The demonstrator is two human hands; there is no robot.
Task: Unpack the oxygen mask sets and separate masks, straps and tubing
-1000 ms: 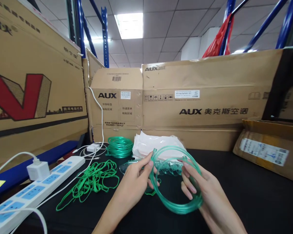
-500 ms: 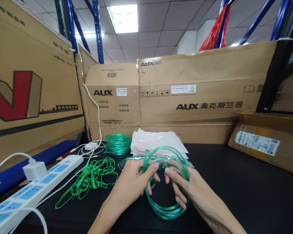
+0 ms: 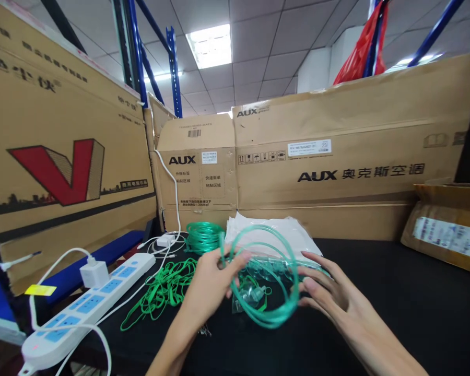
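Note:
A loose coil of translucent green tubing [image 3: 272, 318] is held up over the black table, slightly smeared by motion. My left hand [image 3: 211, 279] pinches its left side between thumb and fingers, near a tube end that points up. To the right of the loops, my right hand [image 3: 332, 292] has its fingers spread; whether the fingertips touch the tubing I cannot tell. Seen through the loops are clear greenish plastic pieces [image 3: 272, 269], partly covered, and a small clear bag [image 3: 246, 298] with something in it. White plastic packets [image 3: 276, 232] lie behind them.
Left of my left hand lie a tangle of green elastic cord [image 3: 160, 290] and a second green tubing coil [image 3: 204, 237]. A white power strip [image 3: 90, 308] with cables runs along the left. Cardboard boxes [image 3: 337, 193] wall the back, and an opened carton [image 3: 446, 230] stands at right.
My right hand has let go of the coil's right side and opened, moving right. The coil has spread slightly in my left hand. The camera view has turned left, uncovering the small clear bag.

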